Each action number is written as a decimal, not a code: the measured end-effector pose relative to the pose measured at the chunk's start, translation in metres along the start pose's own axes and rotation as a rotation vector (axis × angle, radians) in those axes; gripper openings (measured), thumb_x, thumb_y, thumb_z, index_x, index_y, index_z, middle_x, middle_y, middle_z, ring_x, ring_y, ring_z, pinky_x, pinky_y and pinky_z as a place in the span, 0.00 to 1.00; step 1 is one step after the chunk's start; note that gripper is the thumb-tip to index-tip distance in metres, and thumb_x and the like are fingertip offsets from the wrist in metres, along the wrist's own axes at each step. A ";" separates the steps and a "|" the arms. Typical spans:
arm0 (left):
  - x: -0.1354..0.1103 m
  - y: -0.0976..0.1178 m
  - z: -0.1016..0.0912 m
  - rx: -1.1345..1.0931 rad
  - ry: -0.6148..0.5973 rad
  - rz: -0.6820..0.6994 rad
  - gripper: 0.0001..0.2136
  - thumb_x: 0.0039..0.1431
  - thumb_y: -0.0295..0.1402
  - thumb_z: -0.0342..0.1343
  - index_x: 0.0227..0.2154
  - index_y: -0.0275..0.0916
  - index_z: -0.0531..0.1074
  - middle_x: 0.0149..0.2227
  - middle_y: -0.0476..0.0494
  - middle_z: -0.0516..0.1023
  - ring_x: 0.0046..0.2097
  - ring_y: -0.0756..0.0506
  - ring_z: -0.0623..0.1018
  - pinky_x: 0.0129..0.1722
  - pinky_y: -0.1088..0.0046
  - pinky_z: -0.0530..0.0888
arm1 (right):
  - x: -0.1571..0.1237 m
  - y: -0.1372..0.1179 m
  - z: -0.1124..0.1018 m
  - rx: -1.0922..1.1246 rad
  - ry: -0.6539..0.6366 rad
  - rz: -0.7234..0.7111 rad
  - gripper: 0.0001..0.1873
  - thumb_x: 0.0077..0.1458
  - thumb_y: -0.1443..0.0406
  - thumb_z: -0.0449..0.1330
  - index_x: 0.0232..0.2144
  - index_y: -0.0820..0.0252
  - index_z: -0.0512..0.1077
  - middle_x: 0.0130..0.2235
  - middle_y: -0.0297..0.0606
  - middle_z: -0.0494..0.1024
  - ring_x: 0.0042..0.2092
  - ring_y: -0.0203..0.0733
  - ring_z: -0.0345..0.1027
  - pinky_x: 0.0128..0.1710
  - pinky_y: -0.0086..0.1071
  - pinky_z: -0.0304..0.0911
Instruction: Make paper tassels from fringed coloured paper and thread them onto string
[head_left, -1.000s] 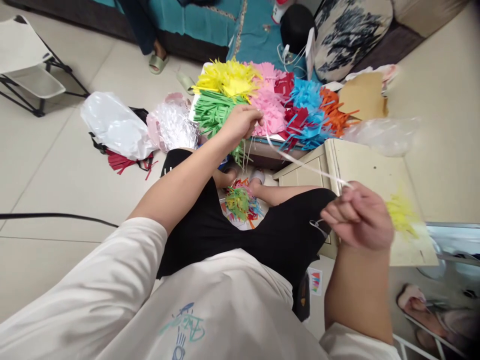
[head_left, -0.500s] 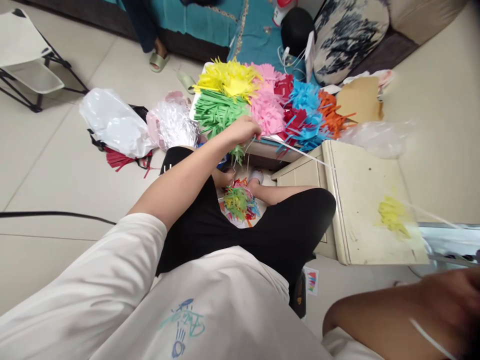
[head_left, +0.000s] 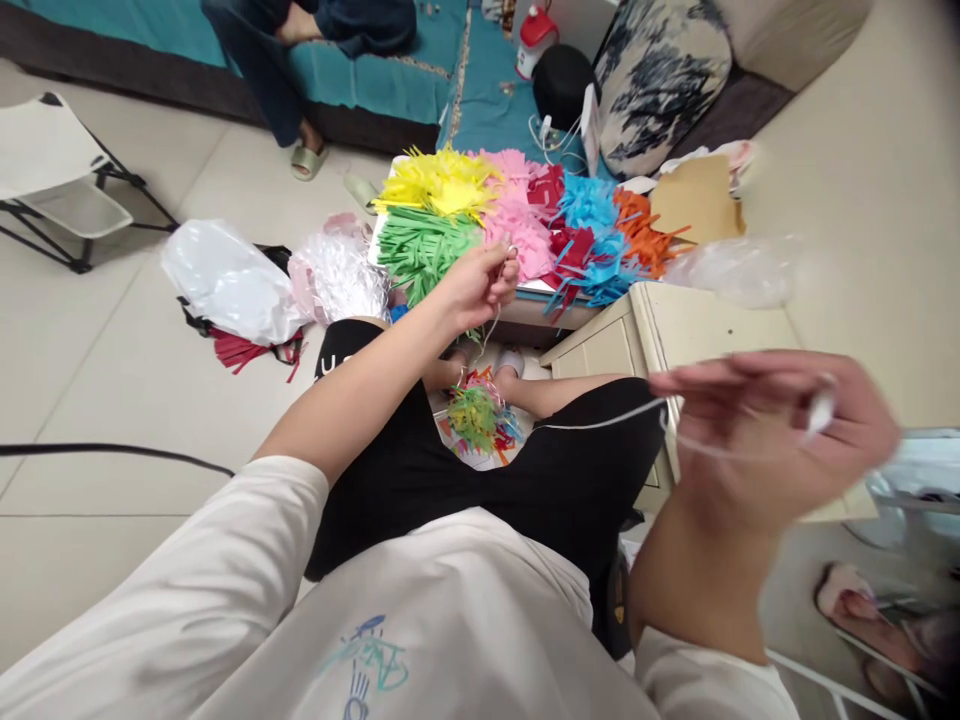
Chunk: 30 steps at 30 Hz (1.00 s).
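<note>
My left hand (head_left: pixel 484 283) is closed in a pinch, with a thin white string (head_left: pixel 600 425) at its fingertips and a length hanging below. On the right, my right hand (head_left: pixel 787 440) is raised and blurred, its fingers curled round the string and a small white bit. Between the two hands the string sags loosely across my black shorts. A bunch of multicoloured paper fringe (head_left: pixel 474 418) lies low between my feet. Just beyond my left hand are green fringed paper (head_left: pixel 420 245) and pink fringed paper (head_left: pixel 525 235).
More fringed paper stands on the same surface: yellow (head_left: pixel 442 185), blue (head_left: pixel 600 255) and orange (head_left: pixel 649 230). A cream cabinet (head_left: pixel 697 320) is at right, partly behind my right hand. White plastic bags (head_left: pixel 232 280) lie at left. Someone's leg (head_left: pixel 262 80) is by the teal sofa.
My right hand has come in from the lower right edge toward the middle. The string, stretched tight before, now hangs slack. My left hand has turned slightly and stays near the paper.
</note>
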<state>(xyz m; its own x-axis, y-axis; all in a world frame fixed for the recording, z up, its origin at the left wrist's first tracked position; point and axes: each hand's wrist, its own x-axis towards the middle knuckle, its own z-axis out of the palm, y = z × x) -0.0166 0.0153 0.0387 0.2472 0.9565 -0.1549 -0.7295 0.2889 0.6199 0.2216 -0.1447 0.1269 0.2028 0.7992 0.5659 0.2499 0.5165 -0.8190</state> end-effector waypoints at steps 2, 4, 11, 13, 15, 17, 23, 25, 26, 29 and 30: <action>-0.008 -0.007 0.009 -0.025 0.014 -0.021 0.16 0.80 0.23 0.51 0.31 0.36 0.68 0.26 0.54 0.74 0.18 0.60 0.59 0.20 0.83 0.51 | -0.001 0.012 0.020 0.022 -0.015 -0.042 0.17 0.69 0.50 0.75 0.37 0.56 0.84 0.30 0.34 0.85 0.30 0.41 0.84 0.31 0.35 0.82; -0.015 -0.015 0.015 -0.023 0.007 -0.033 0.16 0.80 0.21 0.50 0.31 0.36 0.69 0.29 0.51 0.80 0.18 0.60 0.58 0.19 0.83 0.51 | 0.004 0.028 0.032 0.015 -0.099 0.012 0.19 0.74 0.51 0.71 0.35 0.57 0.83 0.26 0.31 0.80 0.24 0.34 0.75 0.25 0.29 0.72; -0.026 -0.045 0.022 0.021 -0.042 -0.018 0.09 0.72 0.23 0.65 0.34 0.36 0.75 0.41 0.45 0.90 0.19 0.61 0.60 0.19 0.82 0.54 | 0.024 0.082 0.065 0.261 -0.235 0.417 0.32 0.68 0.39 0.70 0.27 0.55 0.71 0.18 0.21 0.51 0.18 0.28 0.41 0.19 0.28 0.44; -0.027 -0.055 0.022 0.039 -0.019 -0.015 0.07 0.67 0.23 0.70 0.36 0.35 0.78 0.39 0.45 0.90 0.19 0.61 0.61 0.20 0.82 0.57 | 0.026 0.086 0.076 0.382 -0.248 0.487 0.30 0.66 0.37 0.70 0.30 0.54 0.72 0.18 0.19 0.50 0.18 0.29 0.39 0.19 0.29 0.44; -0.027 -0.063 0.021 0.051 0.009 -0.025 0.05 0.65 0.22 0.71 0.36 0.34 0.80 0.37 0.45 0.89 0.20 0.61 0.61 0.20 0.82 0.58 | 0.027 0.089 0.082 0.411 -0.229 0.477 0.30 0.65 0.36 0.71 0.33 0.54 0.74 0.19 0.19 0.50 0.19 0.29 0.39 0.20 0.30 0.45; -0.028 -0.066 0.022 0.048 0.028 -0.043 0.04 0.65 0.21 0.70 0.36 0.34 0.81 0.38 0.43 0.89 0.20 0.61 0.61 0.21 0.82 0.58 | 0.029 0.095 0.085 0.343 -0.175 0.421 0.31 0.64 0.35 0.71 0.33 0.53 0.74 0.19 0.19 0.51 0.19 0.30 0.40 0.20 0.31 0.44; -0.030 -0.070 0.020 0.035 0.076 -0.055 0.04 0.63 0.20 0.69 0.37 0.33 0.83 0.29 0.50 0.81 0.20 0.60 0.64 0.20 0.83 0.56 | 0.017 0.122 0.086 0.089 -0.228 0.379 0.35 0.62 0.31 0.68 0.28 0.54 0.75 0.18 0.25 0.57 0.21 0.34 0.50 0.23 0.33 0.51; -0.030 -0.072 0.019 0.039 0.051 -0.107 0.04 0.64 0.26 0.71 0.34 0.33 0.82 0.26 0.51 0.78 0.20 0.59 0.64 0.19 0.81 0.52 | 0.007 0.124 0.088 0.030 -0.205 0.361 0.34 0.64 0.33 0.66 0.27 0.54 0.75 0.19 0.26 0.59 0.22 0.36 0.55 0.27 0.34 0.60; -0.030 -0.073 0.018 0.042 0.042 -0.132 0.06 0.64 0.29 0.72 0.33 0.33 0.82 0.26 0.51 0.77 0.20 0.59 0.62 0.18 0.79 0.51 | 0.002 0.124 0.088 0.009 -0.200 0.362 0.33 0.66 0.34 0.65 0.26 0.54 0.74 0.19 0.27 0.60 0.23 0.37 0.58 0.29 0.35 0.63; -0.030 -0.077 0.017 0.088 0.041 -0.137 0.12 0.62 0.37 0.76 0.35 0.32 0.83 0.28 0.49 0.80 0.21 0.59 0.61 0.20 0.78 0.52 | -0.011 0.120 0.089 -0.026 -0.202 0.363 0.30 0.68 0.39 0.62 0.27 0.55 0.74 0.21 0.32 0.68 0.26 0.41 0.66 0.35 0.37 0.69; -0.030 -0.078 0.016 0.116 0.052 -0.114 0.13 0.60 0.37 0.78 0.35 0.32 0.84 0.30 0.48 0.82 0.22 0.59 0.64 0.21 0.79 0.54 | -0.014 0.119 0.087 -0.037 -0.212 0.358 0.29 0.68 0.40 0.62 0.28 0.55 0.75 0.23 0.34 0.71 0.27 0.41 0.67 0.35 0.37 0.69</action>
<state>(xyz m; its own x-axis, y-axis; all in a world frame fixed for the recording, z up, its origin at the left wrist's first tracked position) 0.0431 -0.0363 0.0072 0.2886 0.9194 -0.2671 -0.6195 0.3920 0.6801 0.1657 -0.0676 0.0128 0.0850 0.9739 0.2105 0.2335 0.1858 -0.9544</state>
